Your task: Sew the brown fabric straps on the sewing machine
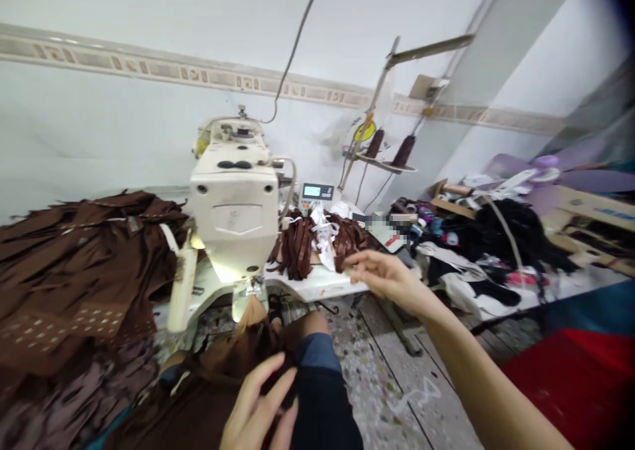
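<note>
- Head view, far left: a pile of brown garments [74, 265] with pale dotted trim lies heaped beside the sewing machine and spills toward the lower edge.
- A cream sewing machine [233, 205] stands upright on the counter [317, 283], its needle end facing the camera and lit from below.
- Under the needle, brown fabric [198, 397] runs down from the machine onto the person's lap, over a leg in dark trousers.
- The left hand [262, 410] rests at the bottom edge on this brown fabric, fingers apart and loosely spread, touching the cloth but not gripping it.
- Behind the machine's right side, a bundle of brown strips [297, 245] lies on the counter, with white strips [325, 235] tangled in it and a small grey display box [317, 192] just behind.
- The right hand [384, 274] is stretched forward at the counter's near edge, just beside the brown strips; thumb and fingers are curled close together, and blur hides whether they pinch anything.
- Above and behind that hand, two dark thread cones [404, 151] sit upright on a stand.
- Further right, a heap of black cloth [516, 231] and mixed clutter cover a second surface.
- Speckled floor [387, 377] shows beneath the right forearm, and a red surface [585, 377] fills the lower right corner.
</note>
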A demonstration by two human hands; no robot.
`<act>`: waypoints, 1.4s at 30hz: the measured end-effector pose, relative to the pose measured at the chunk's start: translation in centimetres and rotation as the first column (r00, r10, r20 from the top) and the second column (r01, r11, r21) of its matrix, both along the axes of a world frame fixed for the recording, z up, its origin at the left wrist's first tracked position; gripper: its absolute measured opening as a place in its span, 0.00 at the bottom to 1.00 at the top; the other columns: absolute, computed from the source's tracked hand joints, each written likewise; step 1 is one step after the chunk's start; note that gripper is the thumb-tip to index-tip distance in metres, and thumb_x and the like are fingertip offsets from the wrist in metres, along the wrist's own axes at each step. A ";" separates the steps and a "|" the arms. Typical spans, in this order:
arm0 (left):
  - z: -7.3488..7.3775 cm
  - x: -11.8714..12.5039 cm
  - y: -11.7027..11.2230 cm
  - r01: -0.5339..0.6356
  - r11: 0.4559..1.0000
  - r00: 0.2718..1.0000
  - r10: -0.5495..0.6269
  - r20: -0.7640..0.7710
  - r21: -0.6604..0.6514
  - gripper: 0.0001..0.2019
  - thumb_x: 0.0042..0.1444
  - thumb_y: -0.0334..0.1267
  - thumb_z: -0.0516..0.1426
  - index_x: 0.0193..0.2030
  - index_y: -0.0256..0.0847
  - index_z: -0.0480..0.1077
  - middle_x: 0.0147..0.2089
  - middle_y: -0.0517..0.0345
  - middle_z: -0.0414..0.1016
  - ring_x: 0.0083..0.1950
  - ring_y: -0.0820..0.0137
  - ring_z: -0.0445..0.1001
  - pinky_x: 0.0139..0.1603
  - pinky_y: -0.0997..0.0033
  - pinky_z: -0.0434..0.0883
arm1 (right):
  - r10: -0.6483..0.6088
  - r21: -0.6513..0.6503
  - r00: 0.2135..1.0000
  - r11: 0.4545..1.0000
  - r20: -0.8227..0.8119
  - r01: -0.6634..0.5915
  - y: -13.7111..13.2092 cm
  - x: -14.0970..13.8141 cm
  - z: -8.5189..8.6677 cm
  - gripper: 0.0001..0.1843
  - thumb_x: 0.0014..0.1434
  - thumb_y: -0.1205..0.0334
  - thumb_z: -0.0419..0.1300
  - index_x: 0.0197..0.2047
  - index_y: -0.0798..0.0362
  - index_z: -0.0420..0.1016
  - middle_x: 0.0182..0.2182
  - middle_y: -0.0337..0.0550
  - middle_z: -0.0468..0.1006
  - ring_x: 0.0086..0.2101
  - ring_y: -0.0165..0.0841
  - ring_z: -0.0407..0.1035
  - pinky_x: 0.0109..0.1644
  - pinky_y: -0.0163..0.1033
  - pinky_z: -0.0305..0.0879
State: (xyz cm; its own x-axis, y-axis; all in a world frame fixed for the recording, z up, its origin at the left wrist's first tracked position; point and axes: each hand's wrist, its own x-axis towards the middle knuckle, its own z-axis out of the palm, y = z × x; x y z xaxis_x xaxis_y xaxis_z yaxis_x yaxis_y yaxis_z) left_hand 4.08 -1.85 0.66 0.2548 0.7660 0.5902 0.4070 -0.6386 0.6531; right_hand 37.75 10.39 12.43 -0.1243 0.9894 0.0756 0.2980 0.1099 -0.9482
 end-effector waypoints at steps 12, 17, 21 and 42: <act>-0.3 1.9 -1.1 0.173 0.808 0.979 -0.076 0.190 -0.564 0.12 0.73 0.42 0.57 0.53 0.41 0.81 0.40 0.52 0.82 0.41 0.67 0.82 0.46 0.70 0.79 | 0.427 -0.351 0.894 0.823 -0.135 -0.446 -6.9 -10.9 -6.1 0.13 0.64 0.51 0.72 0.43 0.52 0.89 0.30 0.40 0.82 0.25 0.28 0.67 0.27 0.32 0.61; -0.1 0.8 -1.5 0.151 0.816 0.985 -0.077 0.155 -0.558 0.20 0.78 0.46 0.50 0.43 0.40 0.79 0.23 0.64 0.69 0.24 0.74 0.71 0.28 0.78 0.67 | 0.273 -0.236 0.956 0.928 -0.105 -0.290 -5.4 -11.4 -5.9 0.21 0.62 0.43 0.73 0.36 0.55 0.87 0.22 0.36 0.75 0.21 0.26 0.64 0.25 0.32 0.56; 1.3 -0.1 -0.8 0.079 0.878 0.996 -0.091 -0.001 -0.472 0.19 0.78 0.41 0.52 0.35 0.41 0.77 0.23 0.63 0.72 0.24 0.75 0.72 0.30 0.77 0.67 | 0.189 -0.183 0.971 0.959 -0.147 -0.215 -4.4 -12.1 -5.9 0.23 0.61 0.42 0.73 0.34 0.55 0.81 0.21 0.35 0.75 0.21 0.27 0.67 0.26 0.31 0.60; 4.1 -1.6 6.2 -0.303 0.817 0.831 0.478 -0.283 0.491 0.21 0.69 0.31 0.62 0.67 0.38 0.72 0.56 0.44 0.82 0.61 0.54 0.76 0.63 0.51 0.72 | 0.370 -0.386 0.885 0.801 -0.282 -0.458 -8.5 -16.2 -7.1 0.24 0.59 0.41 0.75 0.32 0.56 0.84 0.26 0.43 0.84 0.17 0.25 0.67 0.22 0.30 0.59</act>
